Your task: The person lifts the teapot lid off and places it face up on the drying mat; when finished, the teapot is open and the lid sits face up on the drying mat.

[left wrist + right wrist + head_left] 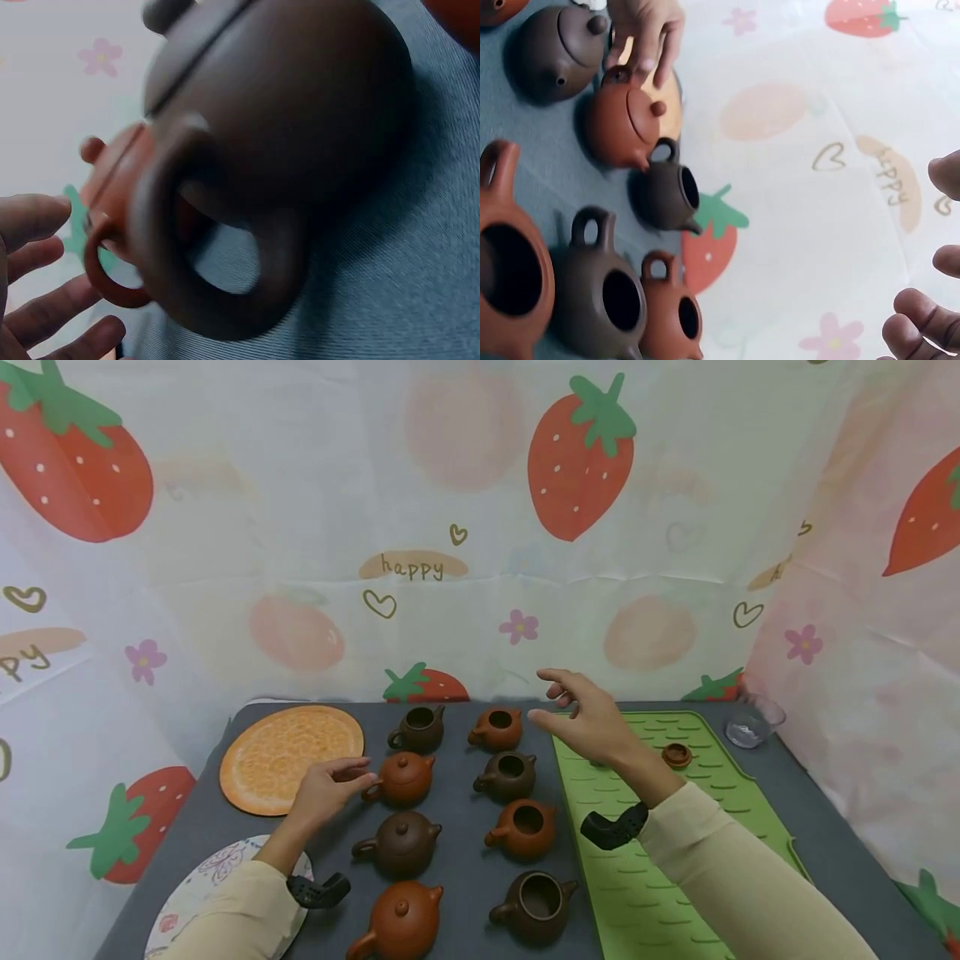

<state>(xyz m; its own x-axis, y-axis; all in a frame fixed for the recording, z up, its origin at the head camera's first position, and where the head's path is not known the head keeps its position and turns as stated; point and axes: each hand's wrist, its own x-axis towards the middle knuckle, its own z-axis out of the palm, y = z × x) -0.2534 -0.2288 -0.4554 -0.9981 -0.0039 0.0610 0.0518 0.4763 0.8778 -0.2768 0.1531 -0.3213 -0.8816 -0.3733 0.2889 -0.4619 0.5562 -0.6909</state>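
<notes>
My left hand (330, 793) is at the handle of a lidded reddish-orange teapot (406, 779), fingers loose. In the left wrist view its fingers spread beside that handle (112, 281); whether they touch it I cannot tell. A lidded dark brown teapot (300, 112) fills much of that view. My right hand (588, 714) hovers over the far end of the green mat (637, 893), fingers parted and holding nothing. Near its wrist lies a small brown lid (677, 756) on the mat. Behind that wrist something dark is mostly hidden.
Teapots stand in two columns. Lidless ones include a dark pot (422, 730) at the far left and an orange pot (527, 829) on the right. At left lie a round orange mat (292, 760) and a patterned white plate (202, 885). A clear glass (750, 724) stands far right.
</notes>
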